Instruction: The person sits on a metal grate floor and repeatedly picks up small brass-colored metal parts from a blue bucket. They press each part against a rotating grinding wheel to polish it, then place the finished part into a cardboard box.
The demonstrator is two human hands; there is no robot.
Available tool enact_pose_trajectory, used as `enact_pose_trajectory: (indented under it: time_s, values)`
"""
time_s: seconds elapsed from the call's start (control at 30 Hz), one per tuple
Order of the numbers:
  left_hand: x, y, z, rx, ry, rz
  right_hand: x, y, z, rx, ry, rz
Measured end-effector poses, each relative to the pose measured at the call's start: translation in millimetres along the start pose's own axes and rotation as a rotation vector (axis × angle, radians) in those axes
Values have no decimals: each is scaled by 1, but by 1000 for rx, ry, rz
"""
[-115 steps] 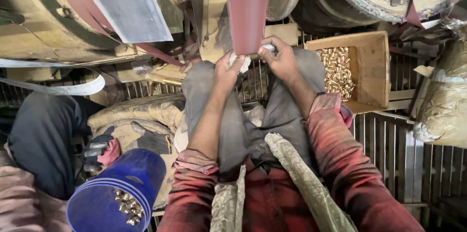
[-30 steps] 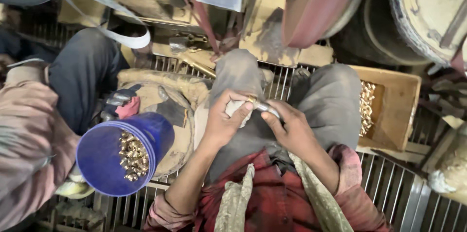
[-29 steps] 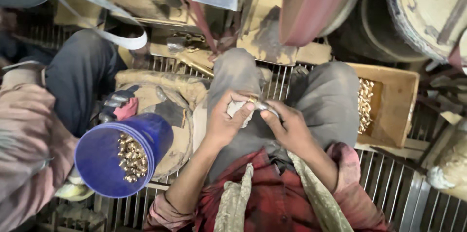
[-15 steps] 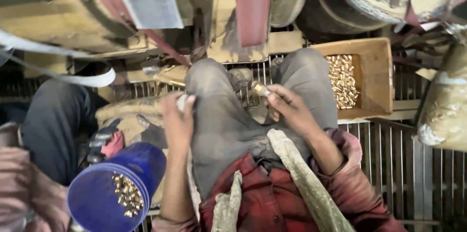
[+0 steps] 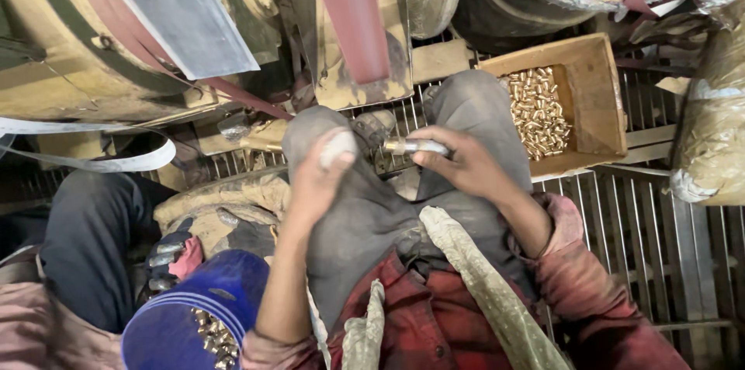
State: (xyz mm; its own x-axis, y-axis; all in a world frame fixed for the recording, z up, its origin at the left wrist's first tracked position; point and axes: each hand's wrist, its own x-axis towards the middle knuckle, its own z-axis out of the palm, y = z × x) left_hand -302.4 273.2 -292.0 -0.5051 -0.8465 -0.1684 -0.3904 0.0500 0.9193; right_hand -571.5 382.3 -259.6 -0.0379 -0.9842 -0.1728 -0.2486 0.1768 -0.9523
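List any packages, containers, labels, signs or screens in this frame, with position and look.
Open brown cardboard box: upper right, beside the person's right knee, rectangular, holding small brass-coloured metal pieces.
Blue plastic bucket: lower left, round, with similar brass pieces inside.
Tan wrapped bundle: right edge, bulky, taped.
No labels, signs or screens show.

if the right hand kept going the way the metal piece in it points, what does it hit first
The right hand holds a small metal piece pointing toward the left hand. Going straight on, it would probably meet the pale wad in that hand's fingers first, though depth between them is unclear.
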Motion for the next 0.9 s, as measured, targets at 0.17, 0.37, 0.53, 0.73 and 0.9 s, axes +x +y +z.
enact_pose_trajectory:
  time_s: [0.17, 0.37, 0.53, 0.73, 0.9]
  values:
    - [27, -4, 51, -173, -126, -103, 32, 31, -1, -60, -108, -93]
    - [72, -40, 63, -468, -140, -190, 86, 85, -3, 446, 1, 33]
    - [107, -59, 69, -460, -117, -103, 118, 105, -8, 366, 75, -5]
    - [117, -66, 87, -632, 18, -81, 131, 107, -1, 344, 130, -8]
    - [123, -66, 87, -675, 25, -118, 140, 105, 1, 322, 145, 22]
